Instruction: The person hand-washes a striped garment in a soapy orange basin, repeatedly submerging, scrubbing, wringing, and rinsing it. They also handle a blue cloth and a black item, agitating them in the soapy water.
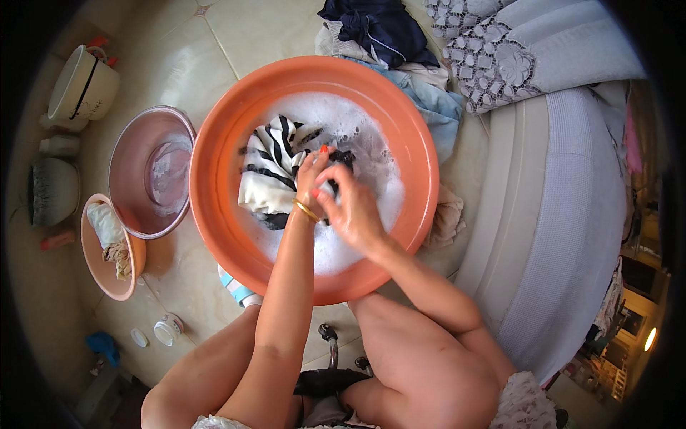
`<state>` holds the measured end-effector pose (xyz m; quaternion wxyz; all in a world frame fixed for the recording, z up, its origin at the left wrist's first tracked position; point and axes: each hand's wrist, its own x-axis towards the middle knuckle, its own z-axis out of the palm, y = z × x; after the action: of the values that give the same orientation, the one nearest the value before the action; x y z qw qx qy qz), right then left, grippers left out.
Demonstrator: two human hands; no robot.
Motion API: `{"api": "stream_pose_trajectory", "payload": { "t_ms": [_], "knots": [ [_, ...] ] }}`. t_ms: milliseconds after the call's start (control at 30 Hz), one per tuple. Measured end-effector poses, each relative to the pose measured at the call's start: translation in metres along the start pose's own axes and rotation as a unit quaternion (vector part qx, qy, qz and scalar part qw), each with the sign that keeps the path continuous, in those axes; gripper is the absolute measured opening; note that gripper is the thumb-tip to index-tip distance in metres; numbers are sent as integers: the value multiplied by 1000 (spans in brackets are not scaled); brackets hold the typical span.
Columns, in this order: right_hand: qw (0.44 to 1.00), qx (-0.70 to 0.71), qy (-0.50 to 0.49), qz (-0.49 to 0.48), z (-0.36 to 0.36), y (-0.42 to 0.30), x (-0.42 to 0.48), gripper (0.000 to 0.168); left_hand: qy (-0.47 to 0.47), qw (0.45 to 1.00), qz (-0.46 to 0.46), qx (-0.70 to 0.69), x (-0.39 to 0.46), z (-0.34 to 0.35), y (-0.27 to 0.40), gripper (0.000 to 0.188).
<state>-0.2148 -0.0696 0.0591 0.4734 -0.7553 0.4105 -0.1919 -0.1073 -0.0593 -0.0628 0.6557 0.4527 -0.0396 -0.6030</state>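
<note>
A large orange plastic basin (423, 161) holds foamy water (370, 134) and a black-and-white striped cloth (268, 182). My left hand (309, 170), with a gold bangle at its wrist, is closed on the bunched cloth near the basin's middle. Against it, slightly to the right, is my right hand (351, 212), its fingers bent and its thumb close to the left wrist. Dark wet fabric shows between the two hands. What the right fingers hold, if anything, is hidden.
Left of the basin are a mauve basin (126, 177) and a small peach basin (136, 257) with cloths. An opened white tub (169, 328) and its lid (139, 337) lie on the tiles. Clothes (380, 37) are heaped behind; a covered sofa (557, 214) borders the right.
</note>
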Motion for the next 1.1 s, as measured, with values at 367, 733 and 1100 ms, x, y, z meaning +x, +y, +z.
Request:
{"api": "stream_pose_trajectory", "payload": {
  "t_ms": [367,733,1100],
  "knots": [
    [981,-153,117,26,18,15,15,17,35,994,-25,-99,-36,43,22,20],
    [911,298,-223,179,-90,12,10,32,-226,836,37,498,-6,38,193,18],
    [929,40,-368,1,-27,63,20,29,-318,611,41,724,-109,-19,166,27]
  ]
}}
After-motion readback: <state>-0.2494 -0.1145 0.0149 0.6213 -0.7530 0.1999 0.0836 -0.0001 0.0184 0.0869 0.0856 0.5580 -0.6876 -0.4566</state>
